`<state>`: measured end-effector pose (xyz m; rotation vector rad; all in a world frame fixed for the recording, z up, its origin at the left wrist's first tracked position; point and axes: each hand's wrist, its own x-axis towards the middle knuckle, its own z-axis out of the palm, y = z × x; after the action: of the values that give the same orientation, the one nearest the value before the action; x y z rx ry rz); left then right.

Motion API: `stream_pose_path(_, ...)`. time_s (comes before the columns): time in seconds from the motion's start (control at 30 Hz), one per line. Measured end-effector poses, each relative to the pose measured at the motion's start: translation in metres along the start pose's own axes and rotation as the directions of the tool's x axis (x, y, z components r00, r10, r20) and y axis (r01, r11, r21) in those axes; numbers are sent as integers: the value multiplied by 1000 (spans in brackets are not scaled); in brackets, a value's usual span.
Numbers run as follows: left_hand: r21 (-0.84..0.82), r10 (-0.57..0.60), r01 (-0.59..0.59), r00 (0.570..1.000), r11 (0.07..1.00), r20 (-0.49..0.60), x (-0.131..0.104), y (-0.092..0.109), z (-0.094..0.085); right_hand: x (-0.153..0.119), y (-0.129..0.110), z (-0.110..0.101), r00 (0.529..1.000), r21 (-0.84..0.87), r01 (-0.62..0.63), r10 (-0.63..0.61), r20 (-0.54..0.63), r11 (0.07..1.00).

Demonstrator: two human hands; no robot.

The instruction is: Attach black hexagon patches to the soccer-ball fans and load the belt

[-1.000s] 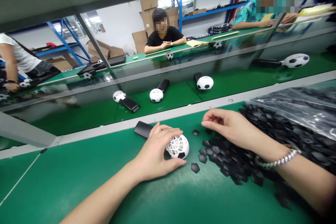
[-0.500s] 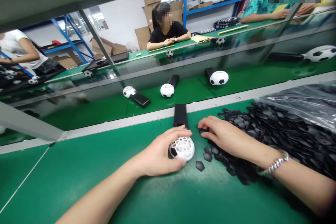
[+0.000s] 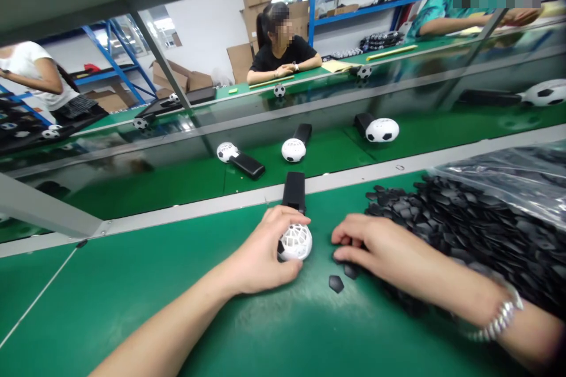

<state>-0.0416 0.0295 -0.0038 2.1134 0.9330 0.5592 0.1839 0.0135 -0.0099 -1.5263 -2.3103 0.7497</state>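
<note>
My left hand (image 3: 265, 253) is curled around a white football-patterned head (image 3: 297, 240) with an open lattice top and a black patch showing at its left side. A black flat handle (image 3: 294, 189) extends from the head toward the metal rail; the joint is partly covered by my fingers. To the right, my right hand (image 3: 367, 241) is low over the bench, thumb and fingers drawn together. A dark edge shows at the thumb tip, apparently a black pentagon piece, mostly hidden. Close below it lies a loose black pentagon piece (image 3: 336, 284), with another (image 3: 351, 271) partly under the hand.
A large heap of black pentagon pieces (image 3: 477, 230) spreads on the right, beside a clear plastic bag (image 3: 522, 177). Beyond the metal rail (image 3: 239, 201), several football-headed items (image 3: 382, 130) lie on a green conveyor (image 3: 194, 188). Co-workers sit or stand across it.
My left hand and the football head have shifted slightly left. My right hand has moved down and a little toward me, now over the loose pieces. Conveyor items have slid right.
</note>
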Motion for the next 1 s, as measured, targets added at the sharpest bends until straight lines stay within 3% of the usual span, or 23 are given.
stream_pose_path(0.17, -28, 68, -68, 998, 997, 6, -1, -2, 6, -2, -2, 21, 1000, -39, 12, -12, -10, 999)
stream_pose_path(0.33, -40, 144, -141, 986, 989, 88, -1, -1, 10, -3, 1, 10, 996, 111, 93, -93, 2, 990)
stream_pose_path(0.5, -30, 23, -22, 999, 999, 42, -2, 2, 10, -9, -11, -5, 995, 225, 75, -56, -86, 971)
stream_pose_path(0.57, -67, -2, 6, 999, 998, 53, -2, 2, 7, -10, -15, -6, 989, 229, 129, -107, -106, 965)
stream_pose_path(0.73, -204, 64, -36, 989, 978, 133, 0, -3, 2, -11, -19, 2, 926, 128, 375, -365, -97, 918)
stream_pose_path(1.0, -208, 13, -3, 999, 978, 47, 0, 4, 17, -8, -23, 21, 808, -25, 568, -563, -174, 823)
